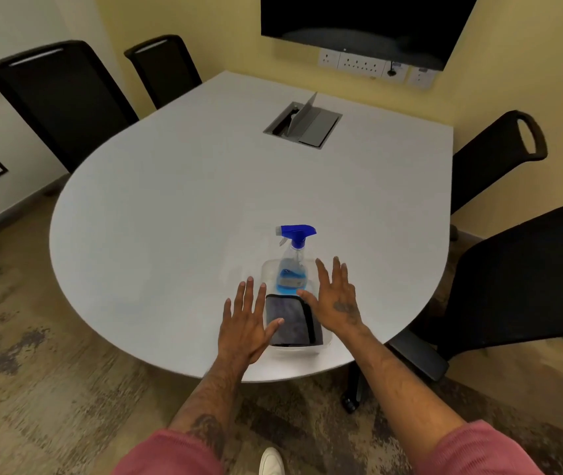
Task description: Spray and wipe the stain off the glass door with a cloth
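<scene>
A clear plastic tub (321, 342) sits near the front edge of the white table (170, 207). Inside it stands a spray bottle (293, 265) with a blue trigger head and blue liquid, and in front of the bottle lies a folded grey cloth (290, 320). My left hand (247, 323) is spread flat at the tub's left side, thumb over the cloth. On the tub's right, my right hand (336, 296) is spread too, its thumb reaching toward the bottle's base. Neither hand holds anything. No glass door is in view.
Black office chairs stand around the table: two at the back left (64, 101), two on the right (526, 289). A cable box with a raised lid (302, 123) is set into the tabletop. A dark screen (365, 25) hangs on the yellow wall above sockets.
</scene>
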Demonstrator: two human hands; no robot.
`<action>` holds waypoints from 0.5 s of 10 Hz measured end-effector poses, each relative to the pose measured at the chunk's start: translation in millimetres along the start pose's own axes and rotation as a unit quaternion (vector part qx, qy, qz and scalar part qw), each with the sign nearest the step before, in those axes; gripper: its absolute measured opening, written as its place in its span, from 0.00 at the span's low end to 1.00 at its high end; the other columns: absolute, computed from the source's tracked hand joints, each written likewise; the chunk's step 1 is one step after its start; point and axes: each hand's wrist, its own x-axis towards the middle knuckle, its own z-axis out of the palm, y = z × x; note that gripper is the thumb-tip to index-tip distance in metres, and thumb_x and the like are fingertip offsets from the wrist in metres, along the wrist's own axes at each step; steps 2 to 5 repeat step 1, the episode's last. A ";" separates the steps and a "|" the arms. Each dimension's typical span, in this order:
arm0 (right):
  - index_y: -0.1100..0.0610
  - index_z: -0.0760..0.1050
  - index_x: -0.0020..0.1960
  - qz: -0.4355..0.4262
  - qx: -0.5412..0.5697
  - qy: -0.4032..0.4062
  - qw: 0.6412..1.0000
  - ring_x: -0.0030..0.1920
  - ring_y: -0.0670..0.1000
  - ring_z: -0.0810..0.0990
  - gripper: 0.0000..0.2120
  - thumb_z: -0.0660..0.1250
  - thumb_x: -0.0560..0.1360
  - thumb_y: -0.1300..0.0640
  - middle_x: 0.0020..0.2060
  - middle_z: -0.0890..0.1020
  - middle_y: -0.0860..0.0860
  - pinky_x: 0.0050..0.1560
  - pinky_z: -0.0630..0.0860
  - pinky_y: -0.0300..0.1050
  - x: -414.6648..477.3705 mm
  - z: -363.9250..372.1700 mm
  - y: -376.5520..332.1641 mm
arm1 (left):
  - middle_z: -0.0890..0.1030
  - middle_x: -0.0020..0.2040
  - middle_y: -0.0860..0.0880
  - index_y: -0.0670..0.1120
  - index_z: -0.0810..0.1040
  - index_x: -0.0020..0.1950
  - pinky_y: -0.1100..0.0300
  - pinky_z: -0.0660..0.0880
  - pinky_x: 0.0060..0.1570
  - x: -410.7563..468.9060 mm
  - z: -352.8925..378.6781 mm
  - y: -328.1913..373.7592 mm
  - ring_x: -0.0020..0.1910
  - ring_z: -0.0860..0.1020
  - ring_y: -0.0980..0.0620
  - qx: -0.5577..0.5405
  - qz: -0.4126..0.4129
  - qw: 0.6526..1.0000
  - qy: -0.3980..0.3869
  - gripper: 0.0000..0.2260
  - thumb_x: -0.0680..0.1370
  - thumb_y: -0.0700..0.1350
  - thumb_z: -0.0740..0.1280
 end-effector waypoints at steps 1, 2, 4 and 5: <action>0.48 0.34 0.80 -0.025 -0.071 0.014 0.997 0.79 0.59 0.32 0.41 0.50 0.78 0.31 0.79 0.32 0.56 0.76 0.43 0.65 -32.6 -2.8 4.0 | 0.32 0.82 0.46 0.52 0.31 0.80 0.43 0.43 0.80 -20.4 -16.5 7.7 0.82 0.36 0.45 0.002 0.005 1.000 0.007 0.40 0.74 0.72 0.35; 0.48 0.34 0.80 -0.025 -0.071 0.014 0.997 0.79 0.59 0.32 0.41 0.50 0.78 0.31 0.79 0.32 0.56 0.76 0.43 0.65 -32.6 -2.8 4.0 | 0.32 0.82 0.46 0.52 0.31 0.80 0.43 0.43 0.80 -20.4 -16.5 7.7 0.82 0.36 0.45 0.002 0.005 1.000 0.007 0.40 0.74 0.72 0.35; 0.48 0.34 0.80 -0.025 -0.071 0.014 0.997 0.79 0.59 0.32 0.41 0.50 0.78 0.31 0.79 0.32 0.56 0.76 0.43 0.65 -32.6 -2.8 4.0 | 0.32 0.82 0.46 0.52 0.31 0.80 0.43 0.43 0.80 -20.4 -16.5 7.7 0.82 0.36 0.45 0.002 0.005 1.000 0.007 0.40 0.74 0.72 0.35; 0.48 0.34 0.80 -0.025 -0.071 0.014 0.997 0.79 0.59 0.32 0.41 0.50 0.78 0.31 0.79 0.32 0.56 0.76 0.43 0.65 -32.6 -2.8 4.0 | 0.32 0.82 0.46 0.52 0.31 0.80 0.43 0.43 0.80 -20.4 -16.5 7.7 0.82 0.36 0.45 0.002 0.005 1.000 0.007 0.40 0.74 0.72 0.35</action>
